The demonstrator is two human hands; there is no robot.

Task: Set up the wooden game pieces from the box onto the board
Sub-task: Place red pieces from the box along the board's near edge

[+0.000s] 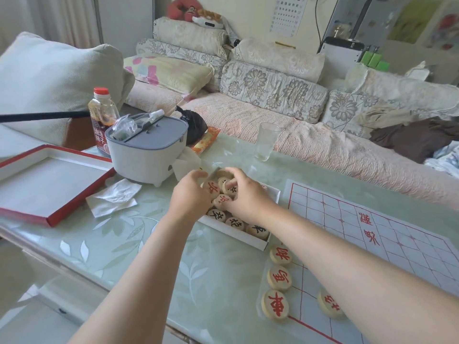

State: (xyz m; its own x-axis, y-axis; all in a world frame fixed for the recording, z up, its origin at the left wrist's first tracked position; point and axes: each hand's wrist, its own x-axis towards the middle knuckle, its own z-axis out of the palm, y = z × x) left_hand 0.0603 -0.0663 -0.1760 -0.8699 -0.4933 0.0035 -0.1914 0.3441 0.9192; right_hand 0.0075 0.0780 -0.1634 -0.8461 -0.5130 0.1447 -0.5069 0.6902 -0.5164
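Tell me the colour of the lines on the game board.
Red lines on a white board, clearest in the head view.

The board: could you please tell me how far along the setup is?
Early. Four red-marked pieces sit at the near edge of the board. The left hand and right hand are in the box among pieces; any grip is unclear. Black-marked pieces wait in the box, and most grid points are bare.
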